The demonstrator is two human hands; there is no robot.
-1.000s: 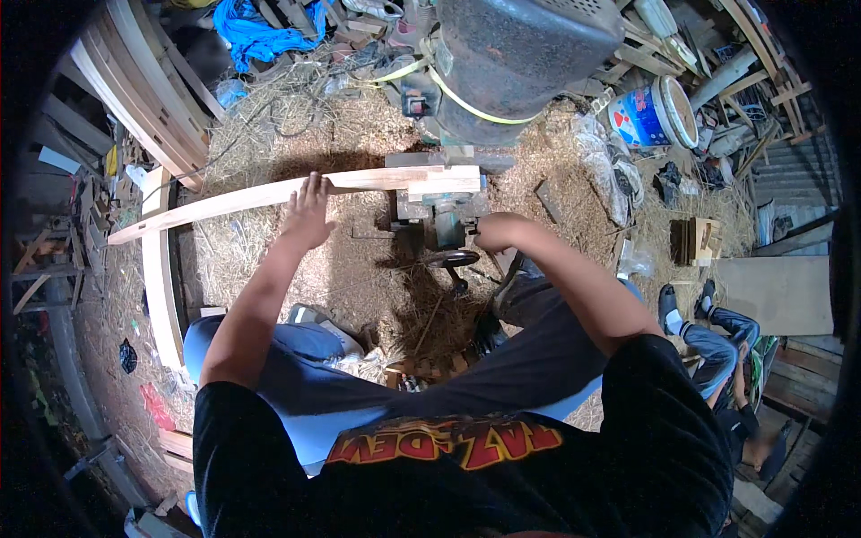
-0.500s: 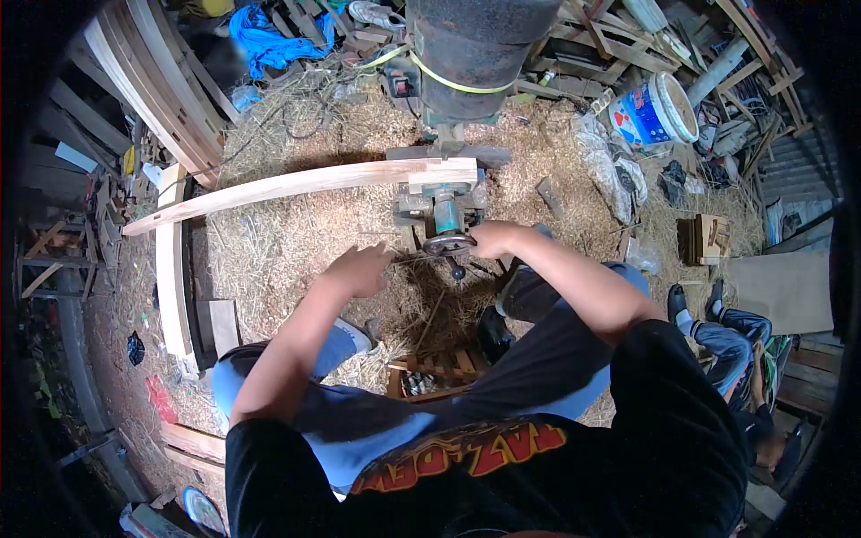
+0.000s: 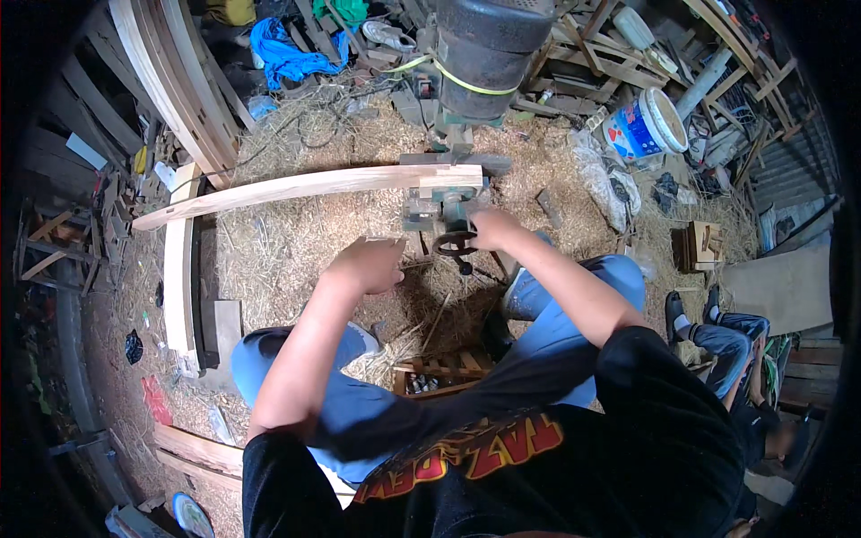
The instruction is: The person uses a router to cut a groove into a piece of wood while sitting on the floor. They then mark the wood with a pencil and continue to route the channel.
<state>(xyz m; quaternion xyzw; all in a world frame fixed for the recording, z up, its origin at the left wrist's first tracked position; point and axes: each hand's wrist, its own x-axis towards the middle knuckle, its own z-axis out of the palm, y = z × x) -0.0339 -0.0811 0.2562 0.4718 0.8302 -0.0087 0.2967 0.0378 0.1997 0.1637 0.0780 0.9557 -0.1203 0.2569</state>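
My right hand (image 3: 493, 229) is closed at the right rim of a dark metal handwheel (image 3: 455, 242) on a green machine (image 3: 453, 208). My left hand (image 3: 368, 264) hovers left of the wheel, fingers loosely curved and apart. A long pale timber (image 3: 287, 184) rests across the machine top and reaches left over an upright-lying pale beam (image 3: 179, 287). Behind it stands a large dark metal housing (image 3: 489, 63) with a yellow strap.
Leaning planks (image 3: 175, 81), a blue tarp (image 3: 287, 54), a white-and-blue bucket (image 3: 646, 125), sacks (image 3: 605, 184) and scrap wood surround me. Shavings cover the floor. A seated person's legs (image 3: 717, 350) show at right, beside a large board (image 3: 776, 282).
My left hand has left the timber and moved down and right, beside the handwheel. My right hand stays at the wheel, shifting slightly.
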